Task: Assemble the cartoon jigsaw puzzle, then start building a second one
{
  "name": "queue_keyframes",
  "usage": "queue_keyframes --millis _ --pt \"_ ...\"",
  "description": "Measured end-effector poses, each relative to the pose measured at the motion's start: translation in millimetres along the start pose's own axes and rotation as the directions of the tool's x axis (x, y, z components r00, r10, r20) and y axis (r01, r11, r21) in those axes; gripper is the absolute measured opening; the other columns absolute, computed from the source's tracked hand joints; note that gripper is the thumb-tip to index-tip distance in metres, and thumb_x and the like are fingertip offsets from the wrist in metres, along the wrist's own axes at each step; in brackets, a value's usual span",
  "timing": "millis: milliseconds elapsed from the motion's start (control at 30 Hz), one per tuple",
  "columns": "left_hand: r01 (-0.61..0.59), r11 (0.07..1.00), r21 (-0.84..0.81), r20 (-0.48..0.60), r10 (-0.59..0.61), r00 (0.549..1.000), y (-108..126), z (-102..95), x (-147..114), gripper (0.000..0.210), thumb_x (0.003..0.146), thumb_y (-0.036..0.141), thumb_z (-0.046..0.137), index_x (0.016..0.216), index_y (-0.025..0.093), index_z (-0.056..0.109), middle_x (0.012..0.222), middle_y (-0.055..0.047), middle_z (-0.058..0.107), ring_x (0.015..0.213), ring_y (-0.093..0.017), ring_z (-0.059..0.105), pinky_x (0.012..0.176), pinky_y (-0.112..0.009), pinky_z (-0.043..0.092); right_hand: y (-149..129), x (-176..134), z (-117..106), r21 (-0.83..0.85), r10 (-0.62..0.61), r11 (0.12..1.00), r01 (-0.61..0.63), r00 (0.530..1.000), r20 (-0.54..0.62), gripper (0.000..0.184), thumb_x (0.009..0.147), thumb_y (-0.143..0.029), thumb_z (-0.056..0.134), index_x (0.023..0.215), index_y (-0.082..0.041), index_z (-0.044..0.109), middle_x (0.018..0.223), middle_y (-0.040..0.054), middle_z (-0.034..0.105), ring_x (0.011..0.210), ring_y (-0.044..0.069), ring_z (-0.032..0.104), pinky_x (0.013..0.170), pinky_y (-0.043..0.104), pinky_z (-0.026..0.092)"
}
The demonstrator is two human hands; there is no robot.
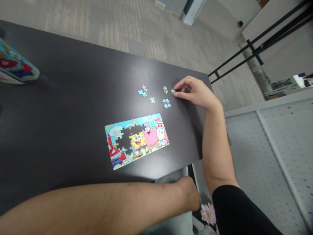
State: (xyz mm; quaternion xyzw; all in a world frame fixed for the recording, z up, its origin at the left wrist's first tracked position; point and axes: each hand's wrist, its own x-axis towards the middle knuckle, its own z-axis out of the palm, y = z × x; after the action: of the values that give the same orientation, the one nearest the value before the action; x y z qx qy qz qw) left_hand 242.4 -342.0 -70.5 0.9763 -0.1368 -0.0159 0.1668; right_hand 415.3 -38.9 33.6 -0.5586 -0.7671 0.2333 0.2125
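My right hand point(189, 91) is at the far right of the dark table, its thumb and index finger pinched on a small yellow and blue puzzle piece point(173, 91). Just left of it lies a purple puzzle piece point(165, 89), with light-blue pieces point(166, 103) below. More loose pieces point(142, 93) are grouped farther left, near a single piece point(152, 100). A cartoon jigsaw puzzle point(151, 137), partly assembled, lies closer to me with a gap in its left and upper middle. My left hand point(189, 194) hangs bent at the table's near edge, over my lap; its fingers are hidden.
A colourful cartoon-printed container point(18, 65) stands on the table point(80, 98) at the left. Beyond the right end are a black metal frame point(234, 58) and a white perforated panel point(274, 147). A pink flower point(208, 213) shows below the table.
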Motion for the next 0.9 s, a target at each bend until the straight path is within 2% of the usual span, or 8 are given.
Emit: queue_keyframes --millis 133,267,333,400,567,667,767,900 --pt "-0.003 1.0 -0.02 0.013 0.004 1.0 -1.1 -5.2 -1.7 0.024 0.098 0.02 0.099 0.086 0.04 0.099 0.097 0.002 0.098 0.045 -0.015 0.052 0.048 -0.038 0.037 -13.9 -1.1 5.0 0.091 -0.073 0.994 0.066 0.994 0.082 0.041 0.087 -0.058 0.116 0.109 -0.029 0.096 0.113 0.0069 0.089 0.09 0.026 0.07 0.085 0.044 0.06" --pt "0.012 0.999 -0.053 0.032 -0.01 0.999 -1.6 -13.8 -2.7 0.019 0.099 0.021 0.1 0.09 0.037 0.1 0.097 0.004 0.098 0.039 -0.015 0.017 0.043 -0.042 0.025 -29.2 -0.9 10.4 0.081 -0.131 0.99 0.117 0.974 0.187 0.037 0.086 -0.055 0.119 0.096 -0.03 0.094 0.103 0.0048 0.085 0.085 0.024 0.065 0.08 0.042 0.057" --pt "0.017 0.998 -0.068 0.044 -0.014 0.999 -1.7 -16.5 -2.0 0.019 0.101 0.021 0.099 0.091 0.037 0.1 0.096 0.005 0.098 0.04 -0.015 0.008 0.043 -0.043 0.022 -34.5 -0.7 13.0 0.072 -0.133 0.99 0.12 0.968 0.211 0.031 0.089 -0.052 0.117 0.096 -0.031 0.095 0.102 0.004 0.083 0.083 0.023 0.065 0.08 0.041 0.057" --pt "0.015 0.997 -0.078 0.054 -0.011 0.998 -1.7 -17.3 -1.0 0.019 0.102 0.02 0.098 0.093 0.036 0.101 0.097 0.005 0.098 0.04 -0.015 0.009 0.043 -0.043 0.025 -37.2 -0.5 14.9 0.088 -0.138 0.989 0.121 0.964 0.227 0.026 0.093 -0.051 0.113 0.1 -0.032 0.097 0.106 0.0042 0.085 0.084 0.023 0.066 0.08 0.042 0.057" --pt "0.014 0.996 -0.087 0.059 -0.009 0.998 -1.0 -14.5 1.0 0.022 0.102 0.017 0.095 0.09 0.036 0.101 0.097 0.001 0.098 0.039 -0.014 0.035 0.048 -0.038 0.037 -34.7 -0.3 15.9 0.117 -0.196 0.978 0.174 0.957 0.213 0.022 0.101 -0.055 0.106 0.109 -0.035 0.099 0.107 0.0045 0.086 0.088 0.026 0.07 0.082 0.043 0.057" --pt "0.026 0.996 -0.089 0.056 -0.021 0.998 0.0 -13.8 0.7 0.023 0.102 0.016 0.096 0.09 0.035 0.1 0.095 0.002 0.097 0.038 -0.014 0.029 0.048 -0.039 0.039 -33.5 1.1 18.3 0.084 -0.177 0.982 0.167 0.975 0.131 0.026 0.104 -0.054 0.103 0.114 -0.031 0.097 0.103 0.0036 0.085 0.088 0.025 0.07 0.085 0.042 0.057" --pt "0.031 0.995 -0.095 0.06 -0.025 0.998 0.4 -15.0 0.2 0.021 0.103 0.017 0.097 0.092 0.035 0.1 0.096 0.004 0.097 0.037 -0.014 0.021 0.046 -0.041 0.037 -37.0 4.0 25.9 0.041 -0.157 0.987 0.154 0.985 0.078 0.031 0.097 -0.051 0.11 0.111 -0.027 0.095 0.108 0.0049 0.086 0.084 0.022 0.066 0.083 0.042 0.056" --pt "0.039 0.994 -0.098 0.062 -0.033 0.998 0.3 -16.4 0.8 0.022 0.102 0.017 0.096 0.091 0.036 0.1 0.091 0.003 0.096 0.037 -0.015 0.034 0.045 -0.04 0.036 -45.9 7.0 38.0 0.007 -0.172 0.985 0.173 0.98 0.101 0.028 0.093 -0.045 0.112 0.106 -0.028 0.094 0.11 0.006 0.085 0.085 0.023 0.066 0.083 0.042 0.057"
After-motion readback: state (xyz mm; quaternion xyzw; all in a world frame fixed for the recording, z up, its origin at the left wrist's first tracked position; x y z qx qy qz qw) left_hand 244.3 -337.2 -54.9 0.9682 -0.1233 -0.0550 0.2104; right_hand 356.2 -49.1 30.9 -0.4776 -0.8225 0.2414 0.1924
